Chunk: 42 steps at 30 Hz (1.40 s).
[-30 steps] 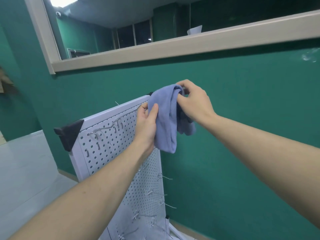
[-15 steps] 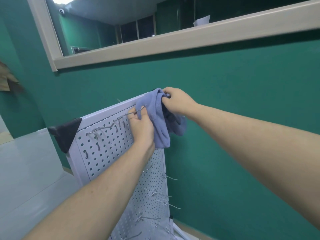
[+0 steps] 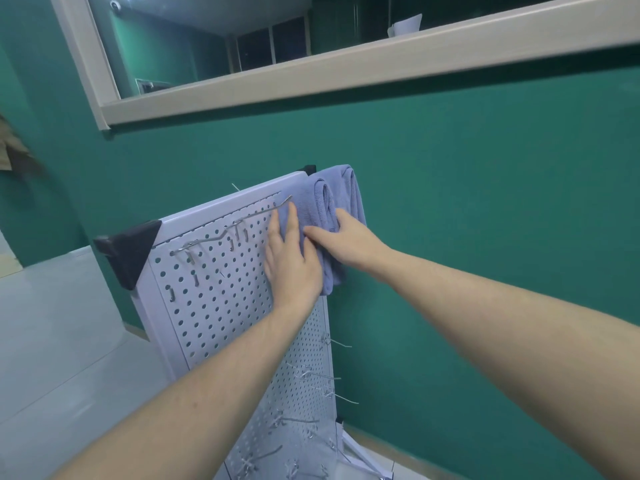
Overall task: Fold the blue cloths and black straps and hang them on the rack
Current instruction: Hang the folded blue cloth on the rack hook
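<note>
A folded blue cloth point(image 3: 329, 199) hangs over the top right corner of the white pegboard rack point(image 3: 207, 292), draped down both sides. My left hand point(image 3: 291, 258) lies flat with straight fingers against the cloth's left edge and the board. My right hand point(image 3: 346, 237) presses flat on the cloth's lower part from the right. No black strap is in view.
Metal hooks point(image 3: 221, 237) stick out of the rack near its top and several more point(image 3: 329, 379) lower down. Black caps point(image 3: 131, 251) cover the rack's corners. A green wall point(image 3: 450, 202) with a window ledge point(image 3: 346, 71) stands right behind.
The cloth went from held bunched in my right hand to draped over the rack's top corner. Both hands let go and now lie flat against it, lower down.
</note>
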{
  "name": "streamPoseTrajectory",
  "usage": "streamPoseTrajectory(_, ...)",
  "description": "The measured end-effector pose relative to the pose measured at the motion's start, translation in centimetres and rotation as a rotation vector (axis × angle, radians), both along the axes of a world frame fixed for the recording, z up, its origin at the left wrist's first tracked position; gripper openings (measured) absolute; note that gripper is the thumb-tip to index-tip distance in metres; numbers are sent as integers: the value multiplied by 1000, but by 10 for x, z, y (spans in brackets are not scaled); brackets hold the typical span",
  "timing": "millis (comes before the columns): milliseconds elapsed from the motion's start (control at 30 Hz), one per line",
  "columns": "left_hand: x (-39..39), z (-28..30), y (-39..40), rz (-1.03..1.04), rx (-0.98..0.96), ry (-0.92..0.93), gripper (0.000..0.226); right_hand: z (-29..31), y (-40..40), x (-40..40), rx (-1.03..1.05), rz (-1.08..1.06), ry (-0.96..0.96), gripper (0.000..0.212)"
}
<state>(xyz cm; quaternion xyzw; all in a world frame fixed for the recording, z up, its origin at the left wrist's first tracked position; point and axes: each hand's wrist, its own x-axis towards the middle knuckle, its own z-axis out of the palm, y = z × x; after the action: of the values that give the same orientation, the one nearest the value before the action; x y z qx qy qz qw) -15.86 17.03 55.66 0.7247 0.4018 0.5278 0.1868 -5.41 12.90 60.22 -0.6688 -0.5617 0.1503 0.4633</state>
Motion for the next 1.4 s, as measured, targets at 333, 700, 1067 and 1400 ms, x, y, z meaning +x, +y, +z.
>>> streamPoseTrajectory(333, -20, -23, -34, -72, 29, 488, 69, -14, -48, 0, -400, -53, -4, 45)
streamPoseTrajectory(700, -33, -60, -117, -335, -35, 617, 64, -66, -196, 34, -557, -219, -2, 34)
streamPoseTrajectory(1067, 21, -166, -180, -663, -389, 891, 45, -171, -315, 85, -690, -341, 86, 21)
streamPoseTrajectory(1400, 98, -334, -185, -735, -591, 967, 35, -355, -306, 154, -779, -412, 281, 17)
